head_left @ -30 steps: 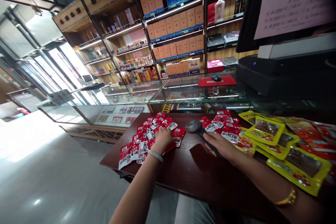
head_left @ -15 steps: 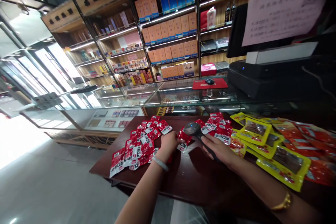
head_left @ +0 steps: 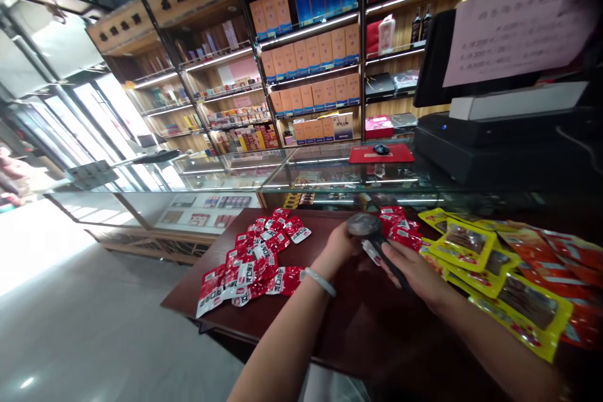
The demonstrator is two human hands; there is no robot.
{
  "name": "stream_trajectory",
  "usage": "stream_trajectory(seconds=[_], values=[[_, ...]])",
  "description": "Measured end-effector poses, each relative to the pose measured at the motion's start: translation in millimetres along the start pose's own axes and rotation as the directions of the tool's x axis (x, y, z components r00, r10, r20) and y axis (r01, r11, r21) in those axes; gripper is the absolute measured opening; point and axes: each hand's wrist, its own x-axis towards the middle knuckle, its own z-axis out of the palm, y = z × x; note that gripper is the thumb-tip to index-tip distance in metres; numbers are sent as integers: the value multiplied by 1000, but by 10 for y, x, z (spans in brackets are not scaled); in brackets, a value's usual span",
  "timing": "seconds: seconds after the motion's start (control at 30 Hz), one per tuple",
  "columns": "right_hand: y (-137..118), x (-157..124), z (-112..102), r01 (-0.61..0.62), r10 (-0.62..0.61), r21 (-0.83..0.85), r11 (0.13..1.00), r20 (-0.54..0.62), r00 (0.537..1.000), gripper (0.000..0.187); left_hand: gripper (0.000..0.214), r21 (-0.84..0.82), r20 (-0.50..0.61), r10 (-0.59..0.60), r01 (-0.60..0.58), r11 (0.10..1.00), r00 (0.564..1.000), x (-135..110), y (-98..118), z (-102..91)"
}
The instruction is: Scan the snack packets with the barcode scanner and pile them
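My right hand [head_left: 414,270] is wrapped round the handle of a black barcode scanner [head_left: 364,225], its head tilted over the dark table. Close beside the scanner head is my left hand [head_left: 337,249], whose fingers are hidden behind it. Below the scanner shows the white end of a red-and-white snack packet [head_left: 372,252]; whether my left hand grips it I cannot make out. To the left lies a spread pile of red-and-white snack packets [head_left: 254,257]. More red packets [head_left: 399,226] lie beyond my right hand.
Yellow snack packs [head_left: 464,244] and orange packets [head_left: 537,257] cover the table's right side. A glass display counter [head_left: 325,169] runs behind, with a mouse [head_left: 380,149] on a red mat. The monitor [head_left: 431,63] stands at the right, before stocked shelves.
My left hand has moved right, from beside the pile to the scanner head. The scanner and my right hand have shifted slightly right in view. Packets formerly behind my left wrist now show.
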Motion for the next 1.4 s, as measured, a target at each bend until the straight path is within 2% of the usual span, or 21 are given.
stream_trajectory(seconds=[0.07,0.1,0.2,0.23,0.3,0.37,0.4,0.53,0.57,0.63,0.7,0.77,0.83,0.93,1.03,1.13,1.23,1.4], values=[[-12,-1,-21,-14,14,14,1000,-20,1000,48,42,170,-22,46,-42,985,999,23,-25,-86],[-7,-1,-31,-28,28,16,999,-29,999,49,47,305,-50,31,-14,952,998,16,-72,-179],[39,6,-37,-75,76,28,997,-42,996,53,73,639,-212,-99,214,738,972,-39,-302,-535],[61,13,-26,-83,84,29,996,-41,996,54,80,690,-249,-158,289,663,956,-63,-385,-638],[103,34,11,-86,86,23,996,-29,996,56,88,739,-231,-274,352,575,934,-119,-518,-769],[141,63,58,-78,78,16,997,1,997,54,87,760,-131,-317,301,576,939,-194,-578,-792],[155,79,80,-73,73,17,997,18,997,53,85,762,-80,-301,252,596,950,-238,-579,-772],[165,129,133,-80,80,12,997,38,996,54,52,710,69,-98,20,704,993,-411,-452,-649],[155,134,138,-88,88,0,996,28,996,56,45,707,52,-61,7,707,997,-437,-408,-631],[128,135,144,-99,100,-25,995,14,995,59,42,749,-84,-51,96,656,995,-457,-330,-617],[103,127,144,-102,103,-36,994,13,995,61,51,790,-234,-102,251,560,967,-434,-275,-618],[86,113,135,-96,96,-32,995,19,995,60,58,804,-250,-192,314,505,949,-384,-245,-619],[78,96,108,-77,78,-26,997,24,997,57,59,796,-159,-277,289,531,947,-327,-242,-614],[70,63,35,-44,45,-46,998,11,999,52,55,704,-59,-324,269,657,944,-260,-277,-584],[66,29,-46,-27,26,-66,997,-12,1000,50,38,530,-72,-296,288,798,953,-233,-328,-507],[74,14,-98,-12,11,-53,999,-4,1000,49,24,363,-117,-248,273,891,962,-241,-345,-391],[85,21,-128,8,-8,-29,1000,10,1000,48,22,271,-130,-216,244,931,968,-258,-328,-294],[38,-3,-176,15,-15,-32,999,1,1000,49,26,257,-127,-209,236,937,970,-206,-342,-189]])
